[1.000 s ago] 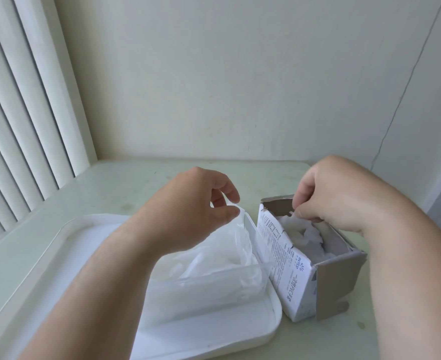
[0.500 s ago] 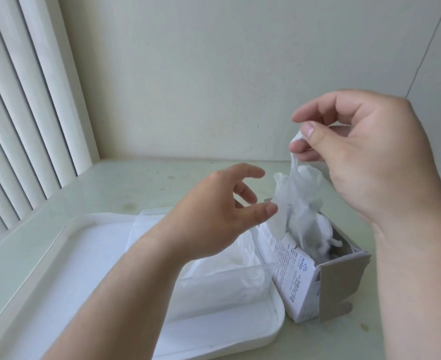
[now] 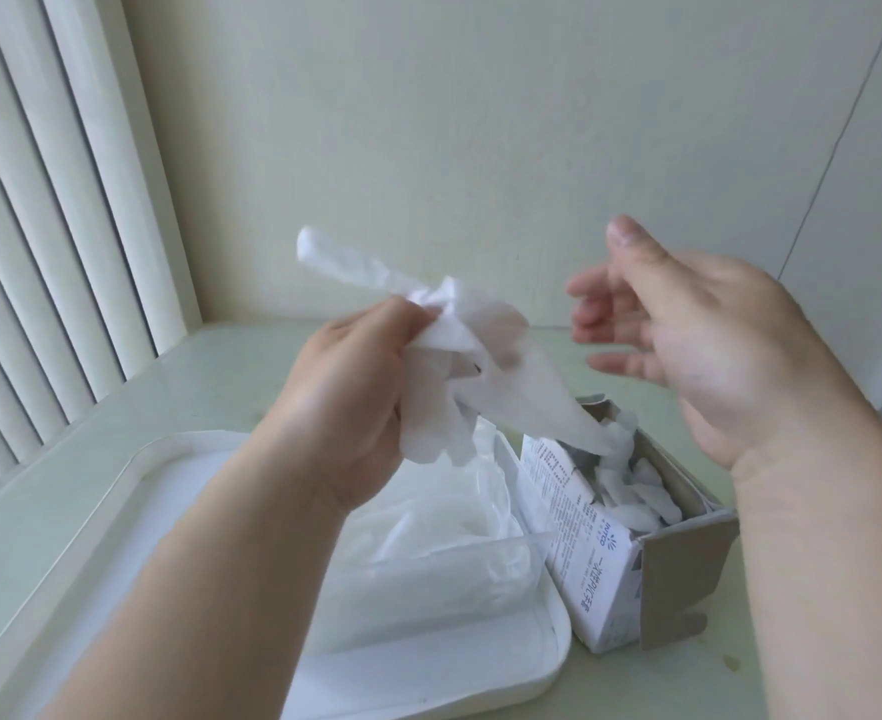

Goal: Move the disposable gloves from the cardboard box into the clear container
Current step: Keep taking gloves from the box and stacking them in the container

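Since half a second ago the bunch of gloves (image 3: pixel 485 350) has passed from the right hand (image 3: pixel 698 350) to the left hand (image 3: pixel 356 387). The left hand grips it above the clear container (image 3: pixel 428 584), and one glove's tail trails down into the cardboard box (image 3: pixel 688 574). The right hand hangs above the box with fingers spread, holding nothing.

Behind is a cream wall (image 3: pixel 480 122) crossed by a thin dark line (image 3: pixel 839 142) at the right, with white vertical blinds (image 3: pixel 39 200) at the left. The pale green table (image 3: pixel 210 376) carries a white tray (image 3: pixel 132 511). The container stands on the tray with crumpled gloves (image 3: pixel 454 511) inside. The box sits just beside the tray's right edge, with more gloves (image 3: pixel 636 491) in it. Its white side reads "INTCO" above Chinese characters.
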Demonstrator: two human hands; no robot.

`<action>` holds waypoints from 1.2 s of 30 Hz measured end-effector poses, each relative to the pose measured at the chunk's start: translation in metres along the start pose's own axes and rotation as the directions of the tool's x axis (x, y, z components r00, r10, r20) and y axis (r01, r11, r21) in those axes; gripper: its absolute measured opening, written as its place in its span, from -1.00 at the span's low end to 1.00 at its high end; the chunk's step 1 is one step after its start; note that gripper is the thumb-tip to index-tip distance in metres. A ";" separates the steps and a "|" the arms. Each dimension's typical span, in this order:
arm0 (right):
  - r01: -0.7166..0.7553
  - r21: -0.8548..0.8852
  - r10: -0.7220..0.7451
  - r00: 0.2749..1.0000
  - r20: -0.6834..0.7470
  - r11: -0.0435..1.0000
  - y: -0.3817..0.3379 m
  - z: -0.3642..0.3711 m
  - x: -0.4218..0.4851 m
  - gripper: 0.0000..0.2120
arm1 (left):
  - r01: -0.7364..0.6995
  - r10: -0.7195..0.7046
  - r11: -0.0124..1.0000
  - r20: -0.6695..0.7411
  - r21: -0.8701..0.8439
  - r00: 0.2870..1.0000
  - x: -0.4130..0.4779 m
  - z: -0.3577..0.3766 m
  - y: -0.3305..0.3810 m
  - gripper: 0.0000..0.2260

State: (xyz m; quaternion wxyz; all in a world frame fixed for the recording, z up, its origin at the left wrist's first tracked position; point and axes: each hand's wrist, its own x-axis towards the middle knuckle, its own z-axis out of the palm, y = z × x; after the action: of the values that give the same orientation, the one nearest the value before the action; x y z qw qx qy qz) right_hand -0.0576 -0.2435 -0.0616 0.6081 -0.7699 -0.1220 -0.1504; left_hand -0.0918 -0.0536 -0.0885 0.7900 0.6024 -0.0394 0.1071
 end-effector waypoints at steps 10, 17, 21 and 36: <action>-0.452 0.193 0.279 0.778 0.563 0.871 0.001 0.016 -0.005 -0.55 | 0.080 -0.032 0.944 0.153 -0.321 0.988 0.007 -0.010 0.009 -0.44; -0.238 0.587 0.092 0.959 0.267 0.774 0.008 0.011 0.007 -0.68 | 0.130 -0.117 0.947 0.060 -0.294 0.991 0.004 -0.030 0.023 -0.77; -0.158 0.600 -0.059 0.944 0.325 0.784 0.000 0.004 0.003 -0.67 | 0.080 -0.109 0.990 -0.265 -0.120 0.958 0.011 -0.047 0.023 -0.84; -0.056 0.415 -0.090 0.941 0.326 0.908 -0.007 0.014 -0.006 -0.55 | 0.017 -0.014 1.000 0.317 -0.008 0.948 0.001 -0.013 0.011 -0.86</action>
State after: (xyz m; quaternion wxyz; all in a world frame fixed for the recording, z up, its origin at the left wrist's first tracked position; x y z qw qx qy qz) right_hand -0.0647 -0.2280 -0.0605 0.7274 -0.6348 -0.2605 0.0081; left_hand -0.0939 -0.0383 -0.0815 0.7776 0.6077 -0.1614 0.0026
